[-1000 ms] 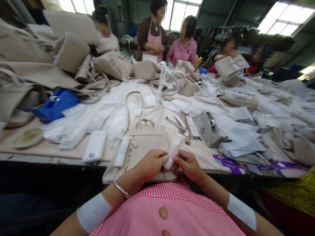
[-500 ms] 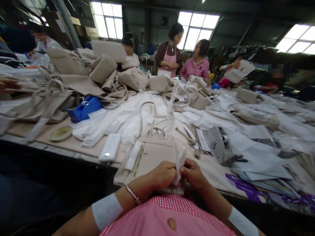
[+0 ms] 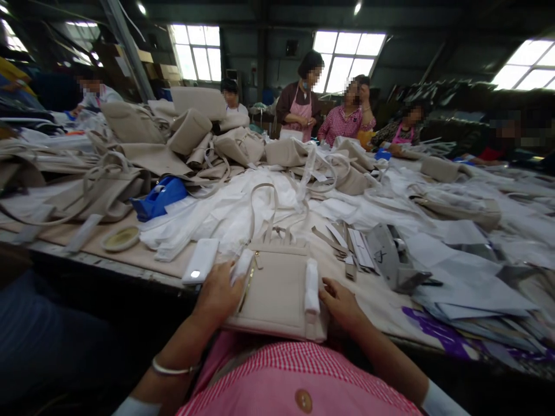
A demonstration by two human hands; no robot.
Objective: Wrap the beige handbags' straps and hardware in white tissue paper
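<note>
A beige handbag [image 3: 277,289] lies flat at the table's front edge, its handles pointing away from me. A gold zip runs down its left part. White wrapping covers a narrow strap on each side, the left wrap [image 3: 243,263] and the right wrap [image 3: 311,287]. My left hand [image 3: 220,293] is closed on the bag's left side, thumb beside the left wrap. At the right side my right hand [image 3: 341,303] grips the bag's edge with thumb and curled fingers. Its lower fingers are partly hidden.
Left of the bag lies a white phone-like object [image 3: 202,260]. A blue tape dispenser [image 3: 159,198] and a round dish [image 3: 120,237] stand farther left. At the right are strips [image 3: 362,249], a grey metal dispenser [image 3: 388,260] and papers [image 3: 459,271]. Bags [image 3: 191,133] and co-workers [image 3: 299,110] are behind.
Both hands have let go of the white wrap on the right strap. My left hand has moved left to the bag's left side; my right hand has shifted to its right edge.
</note>
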